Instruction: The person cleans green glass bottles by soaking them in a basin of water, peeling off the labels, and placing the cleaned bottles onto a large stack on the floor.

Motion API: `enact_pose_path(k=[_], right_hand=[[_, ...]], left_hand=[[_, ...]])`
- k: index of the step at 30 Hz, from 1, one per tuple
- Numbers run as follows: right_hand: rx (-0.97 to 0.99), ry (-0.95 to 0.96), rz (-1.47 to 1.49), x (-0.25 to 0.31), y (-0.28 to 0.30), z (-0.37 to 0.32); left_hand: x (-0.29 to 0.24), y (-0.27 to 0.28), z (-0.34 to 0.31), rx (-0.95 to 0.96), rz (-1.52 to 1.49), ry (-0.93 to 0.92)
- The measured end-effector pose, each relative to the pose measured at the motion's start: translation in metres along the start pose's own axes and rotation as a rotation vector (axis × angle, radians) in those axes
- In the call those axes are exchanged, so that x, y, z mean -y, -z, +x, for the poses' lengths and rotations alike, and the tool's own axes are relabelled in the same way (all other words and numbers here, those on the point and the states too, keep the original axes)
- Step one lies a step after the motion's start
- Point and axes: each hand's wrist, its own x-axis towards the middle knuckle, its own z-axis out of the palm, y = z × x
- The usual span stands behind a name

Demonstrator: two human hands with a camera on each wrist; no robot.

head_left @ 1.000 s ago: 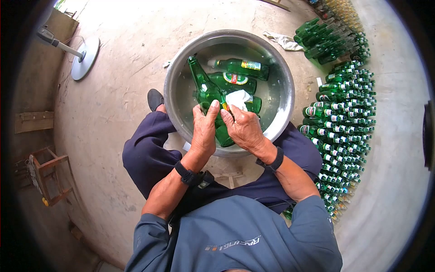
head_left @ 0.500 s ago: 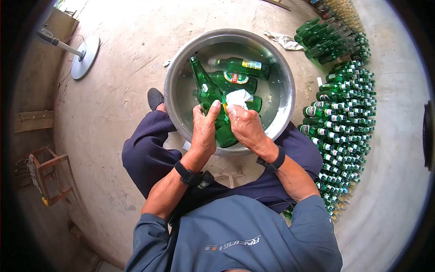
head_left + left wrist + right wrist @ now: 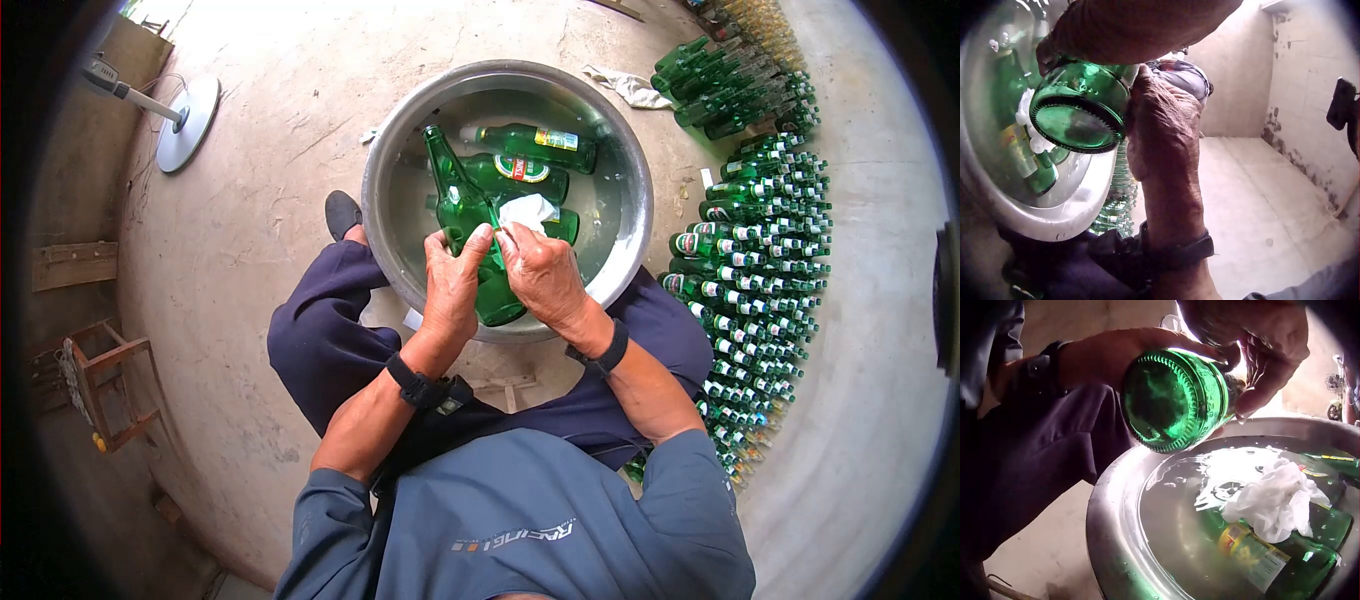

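Note:
A green glass bottle (image 3: 456, 197) is held tilted over a metal basin, its neck pointing away from the person and its base (image 3: 1157, 403) toward them. The left hand (image 3: 452, 285) grips the bottle's body from the left side. Curled fingers and thumb of the right hand (image 3: 543, 278) pinch at the label on the bottle's right side, which the fingers mostly cover. In the basin (image 3: 636, 250), several green bottles (image 3: 535, 148) lie in water. A crumpled white cloth (image 3: 1275, 503) rests on them, beside a bottle with a yellow label (image 3: 1254, 555).
Rows of green bottles (image 3: 735, 262) stand along the right, with more bottles (image 3: 715, 90) behind. A pale cloth (image 3: 630, 88) lies on the floor past the basin. To the left are a round-based stand (image 3: 188, 125) and a small wooden frame (image 3: 112, 385). The person's knees flank the basin.
The right hand has turned and shifted slightly at the bottle's side; its fingers now cover the yellow label bit seen before. The left hand keeps its grip, and the basin's bottles stay put.

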Motion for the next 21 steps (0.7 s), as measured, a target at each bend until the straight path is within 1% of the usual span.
enact_pose_path(k=[7,9,13,15,21], right_hand=[[0.015,-0.062,0.102,0.0024,0.0034,0.0016],[0.013,0.010,0.071,0.0007,0.0031,0.0005],[-0.009,0.026,0.050,0.0001,0.0003,0.0002],[0.016,-0.021,0.059,0.0036,0.0029,0.0007],[0.057,-0.057,0.048,0.0016,0.0039,0.0004]], left_hand=[[-0.0022,-0.0004,-0.0002,0.014,-0.047,0.035],[-0.0050,-0.0022,-0.0018,0.004,-0.046,0.044],[-0.0011,-0.0003,-0.0025,0.006,-0.015,0.017],[-0.0025,-0.0008,-0.0034,0.006,0.012,0.011],[-0.0006,-0.0015,-0.0031,0.000,0.003,0.040]])
